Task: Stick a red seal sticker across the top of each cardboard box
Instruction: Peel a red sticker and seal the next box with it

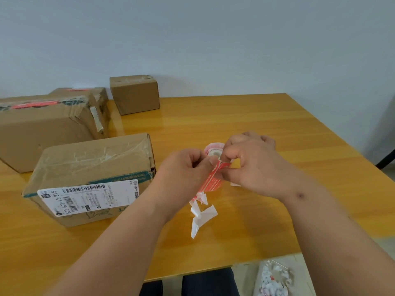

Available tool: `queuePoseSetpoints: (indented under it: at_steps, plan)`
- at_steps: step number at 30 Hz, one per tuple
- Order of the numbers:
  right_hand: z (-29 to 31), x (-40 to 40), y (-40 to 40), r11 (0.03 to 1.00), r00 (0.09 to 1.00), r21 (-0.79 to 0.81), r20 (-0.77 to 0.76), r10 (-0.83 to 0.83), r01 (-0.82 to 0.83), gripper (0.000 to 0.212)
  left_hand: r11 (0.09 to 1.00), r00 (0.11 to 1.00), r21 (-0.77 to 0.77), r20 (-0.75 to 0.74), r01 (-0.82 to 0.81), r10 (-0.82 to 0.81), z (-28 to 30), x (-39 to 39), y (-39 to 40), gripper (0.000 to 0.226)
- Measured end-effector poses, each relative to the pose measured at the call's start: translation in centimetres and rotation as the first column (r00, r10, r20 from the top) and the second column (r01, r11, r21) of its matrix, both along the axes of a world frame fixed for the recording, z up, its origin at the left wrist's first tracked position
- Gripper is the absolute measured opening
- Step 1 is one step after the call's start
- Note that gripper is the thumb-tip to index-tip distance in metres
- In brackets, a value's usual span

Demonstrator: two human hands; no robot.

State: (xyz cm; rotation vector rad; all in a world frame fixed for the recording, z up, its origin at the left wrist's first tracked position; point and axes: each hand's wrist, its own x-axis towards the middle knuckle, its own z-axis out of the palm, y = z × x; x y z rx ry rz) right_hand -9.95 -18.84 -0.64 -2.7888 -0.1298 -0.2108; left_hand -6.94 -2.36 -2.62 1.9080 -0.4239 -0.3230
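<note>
My left hand (183, 169) and my right hand (252, 163) meet over the middle of the table, both pinching a red seal sticker (212, 179) at its upper end. A white backing strip (201, 216) dangles from the sticker's lower end. The sticker roll (211, 149) is just behind my fingers, partly hidden. The nearest cardboard box (89, 167), with clear tape and a white shipping label, lies left of my left hand with no red seal on top. A large box (42, 124) at far left carries a red seal on top. Behind it, another box (85, 90) shows red too.
A small plain box (134, 94) stands at the back by the wall. The wooden table (277, 129) stretches to the right. A clear bag of paper scraps (273, 278) lies on the floor below the table's front edge, beside my dark-trousered legs (209, 283).
</note>
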Motion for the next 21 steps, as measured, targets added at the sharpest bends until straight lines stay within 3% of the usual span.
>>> queuePoseSetpoints:
  at_steps: [8, 21]
  plan:
    - [-0.1, 0.3, -0.1, 0.999, 1.000, 0.035, 0.008, -0.005, 0.005, 0.023, 0.998, 0.999, 0.054, 0.040, 0.032, -0.034, 0.4, 0.4, 0.4, 0.020]
    - [-0.2, -0.2, 0.5, 0.997, 0.998, 0.073, 0.069, -0.005, 0.000, 0.019, 0.994, 0.989, -0.080, -0.133, -0.068, 0.057, -0.6, 0.5, -0.3, 0.024]
